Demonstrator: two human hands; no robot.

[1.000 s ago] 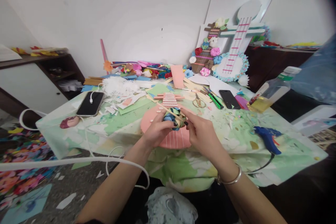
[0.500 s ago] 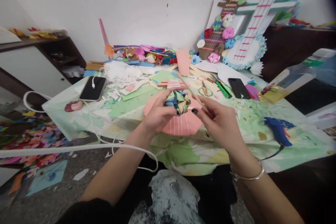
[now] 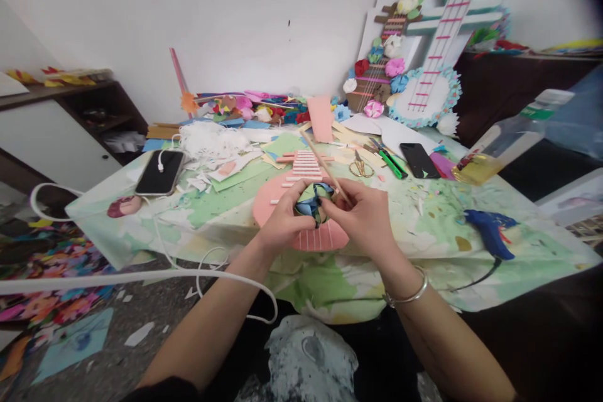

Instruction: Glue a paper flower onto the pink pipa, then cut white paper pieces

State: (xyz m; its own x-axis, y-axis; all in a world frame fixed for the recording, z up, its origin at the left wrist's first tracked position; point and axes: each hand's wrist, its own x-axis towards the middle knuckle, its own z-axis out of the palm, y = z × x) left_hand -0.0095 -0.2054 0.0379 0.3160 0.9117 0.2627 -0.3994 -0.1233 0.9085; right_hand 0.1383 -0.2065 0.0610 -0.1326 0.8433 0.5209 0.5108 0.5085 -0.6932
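Note:
A blue and green paper flower (image 3: 311, 201) is held in my left hand (image 3: 284, 217), its fingers wrapped round the left side. My right hand (image 3: 365, 210) grips a thin wooden stick (image 3: 323, 156) that slants up and away to the left. The right thumb and fingertips touch the flower's right edge. Under both hands lies a pink paper guitar (image 3: 267, 196) with white strings at its near end and white strips across its neck. My hands cover the middle of the guitar.
Gold scissors (image 3: 361, 166), a green cutter (image 3: 392, 163) and a black phone (image 3: 418, 160) lie behind my right hand. A blue glue gun (image 3: 492, 232) rests at right, near a bottle (image 3: 509, 138). Another phone (image 3: 160, 173) and a white cable (image 3: 155, 277) are at left.
My right hand has moved left to the flower, bringing the stick along. The flower has turned in my left hand, and the view has shifted slightly.

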